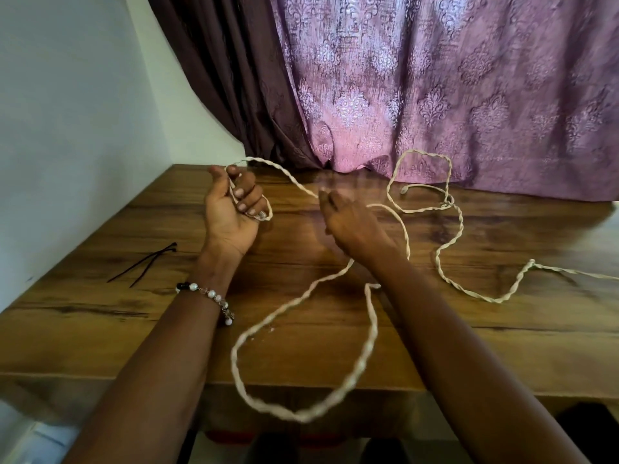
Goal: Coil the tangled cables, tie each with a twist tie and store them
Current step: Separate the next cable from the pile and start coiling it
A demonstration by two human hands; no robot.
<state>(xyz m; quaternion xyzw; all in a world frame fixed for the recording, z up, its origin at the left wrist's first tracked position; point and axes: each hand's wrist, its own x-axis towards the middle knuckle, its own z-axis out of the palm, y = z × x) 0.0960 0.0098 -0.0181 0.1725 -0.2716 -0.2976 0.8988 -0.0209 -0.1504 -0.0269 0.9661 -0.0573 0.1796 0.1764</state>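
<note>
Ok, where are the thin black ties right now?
The thin black ties lie on the wooden table at its left side, left of the left hand, untouched.

No text, label, brand, number or sign can be read anywhere in the view.
</note>
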